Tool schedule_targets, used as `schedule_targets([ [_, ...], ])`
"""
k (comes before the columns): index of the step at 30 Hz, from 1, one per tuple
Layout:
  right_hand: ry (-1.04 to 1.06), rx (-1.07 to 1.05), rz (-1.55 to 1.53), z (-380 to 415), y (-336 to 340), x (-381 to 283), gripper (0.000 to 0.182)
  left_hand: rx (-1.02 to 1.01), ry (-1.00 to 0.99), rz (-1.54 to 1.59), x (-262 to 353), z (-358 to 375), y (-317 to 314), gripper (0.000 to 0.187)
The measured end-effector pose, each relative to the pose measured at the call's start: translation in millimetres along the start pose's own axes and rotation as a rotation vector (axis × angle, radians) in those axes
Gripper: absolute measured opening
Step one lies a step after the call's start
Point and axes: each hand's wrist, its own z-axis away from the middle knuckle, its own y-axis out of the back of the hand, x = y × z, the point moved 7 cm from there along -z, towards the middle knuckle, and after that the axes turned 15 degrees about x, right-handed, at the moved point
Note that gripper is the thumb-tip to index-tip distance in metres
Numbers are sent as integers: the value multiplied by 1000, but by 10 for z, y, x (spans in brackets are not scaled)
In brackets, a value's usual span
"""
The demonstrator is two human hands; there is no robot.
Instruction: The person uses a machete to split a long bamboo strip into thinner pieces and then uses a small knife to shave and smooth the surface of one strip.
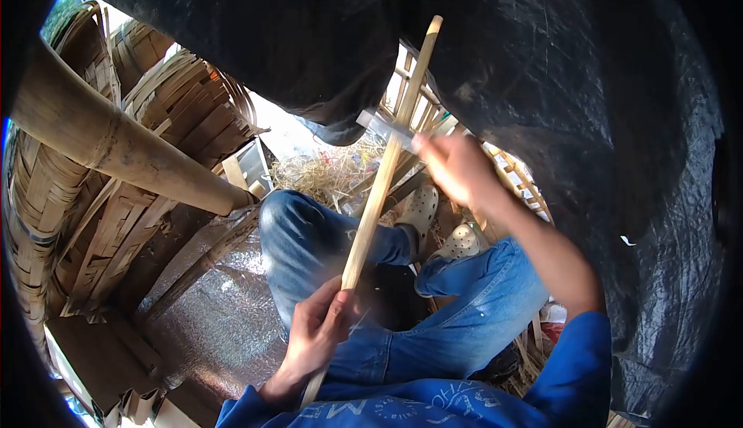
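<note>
A long pale bamboo strip (377,196) slants up from beside my waist, over my lap, to a point near the black sheet. My left hand (315,331) is wrapped round its lower part. Farther up, my right hand (457,166) is closed on a tool with a flat metallic blade (379,124), which lies across the strip. The handle is mostly hidden in my fist, and the blade is slightly blurred.
Woven bamboo baskets (186,103) stack at the left, behind a thick bamboo pole (131,145). Black sheeting (542,64) hangs ahead and at the right. Shavings (329,171) litter the ground beyond my knees. Cardboard (101,358) lies at the lower left.
</note>
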Motion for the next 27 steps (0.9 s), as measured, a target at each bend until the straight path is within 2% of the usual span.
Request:
schedule_targets([
  [3,69,-83,-9,89,-84,7,43,-3,-2,66,102,-13,-80,32],
  [4,405,-24,-115,385,-338,-43,38,-11,21,99,111,-26,-88,32],
  [5,409,-28,-111,414,-360,-103,38,-12,55,128,98,-27,-76,32],
  [7,563,12,-226,581,-276,-391,44,4,63,154,79,-41,3,31],
  [8,142,-117,-69,232,-121,-250,47,-35,66,173,64,-37,32,32],
  [9,135,-119,-73,125,-57,-177,47,-81,60,196,58,-40,33,33],
  [11,99,59,-108,-80,112,4,42,-92,74,215,25,-40,17,32],
  [12,276,-25,-117,165,-167,-45,40,-94,77,245,34,-70,-3,30],
  [13,564,27,-51,549,-228,-303,37,-91,89,274,27,-91,-12,27],
  [14,566,24,-54,508,-246,-287,37,-92,84,260,32,-108,7,27],
  [16,481,117,30,298,-210,-148,38,-81,115,274,-5,-139,61,27],
  [17,65,123,-62,-82,35,14,45,-84,149,280,-37,-112,88,27],
  [18,176,287,-111,-371,302,120,49,-52,137,235,-37,-83,98,27],
  [19,112,336,-279,-439,472,161,45,-84,92,248,-42,-65,97,26],
  [21,-225,226,-572,-237,381,272,41,-146,24,203,-22,17,115,27],
  [23,-220,30,-818,-53,230,66,37,-192,53,218,-63,45,126,25],
  [25,-168,-18,-970,33,242,-146,34,-278,-34,66,-12,87,86,24],
  [27,-152,-10,-990,50,276,-225,31,-317,-17,44,2,76,60,24],
])
